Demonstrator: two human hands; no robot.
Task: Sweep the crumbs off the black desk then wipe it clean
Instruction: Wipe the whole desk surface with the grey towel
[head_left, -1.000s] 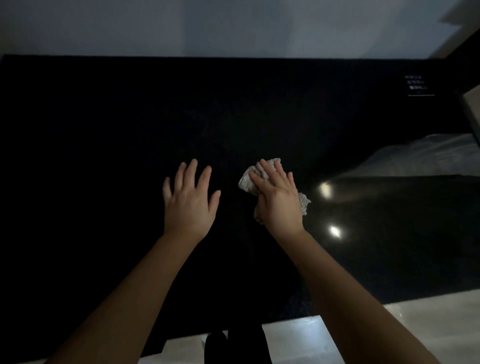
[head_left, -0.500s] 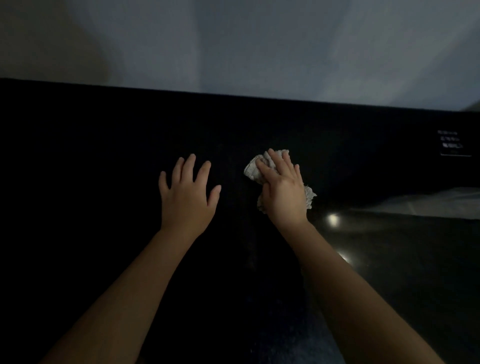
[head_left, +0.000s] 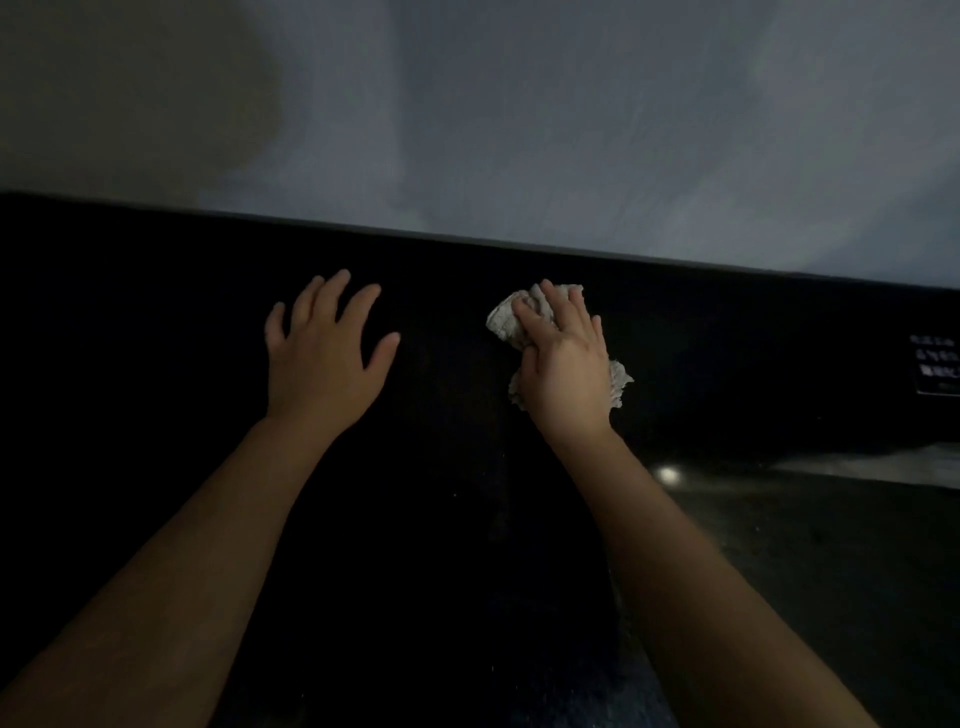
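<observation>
The right hand (head_left: 566, 364), fingers flat, presses a crumpled cloth (head_left: 505, 321) onto the black desk (head_left: 447, 493). At its nine o'clock the left hand (head_left: 324, 353) rests spread and holds nothing.

I saw a black desk (head_left: 156, 322), greyer on its right side. The rag (head_left: 505, 321) was off-white and crinkled, the wall (head_left: 571, 104) a mottled blue-grey, the label (head_left: 936, 370) black with white lettering.

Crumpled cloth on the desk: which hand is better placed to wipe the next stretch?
Probably the right. The right hand presses the crumpled cloth against the black desk, while the left hand is spread over the desk apart from it, holding nothing.
</observation>
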